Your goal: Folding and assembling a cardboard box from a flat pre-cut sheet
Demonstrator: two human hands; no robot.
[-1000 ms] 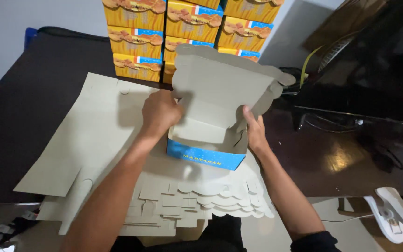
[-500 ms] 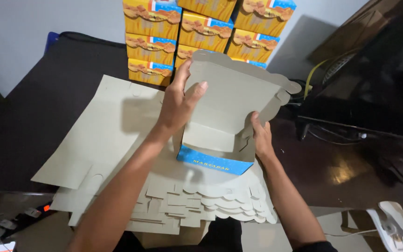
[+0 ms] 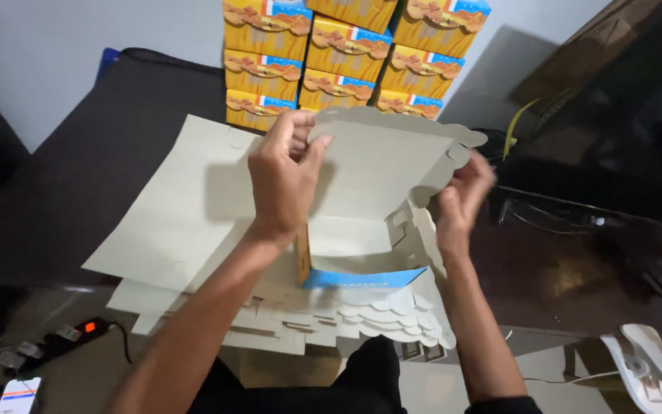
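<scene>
- The left hand (image 3: 283, 178) is pinching the top edge of the half-folded carton (image 3: 369, 207), its grip closed on the raised grey lid panel.
- The right hand (image 3: 460, 201) is working the carton's right side flap; it is blurred, so I cannot tell how its grip is set.
- Below the left grip, the carton is standing open on the tabletop (image 3: 78, 192), its hollow showing bare grey card with nothing inside, a blue front edge facing the person.
- Under both grips, a stack of flat carton blanks (image 3: 185, 215) is lying spread out.
- Beyond the grips, finished yellow boxes (image 3: 346, 61) are sitting stacked, all closed.
</scene>
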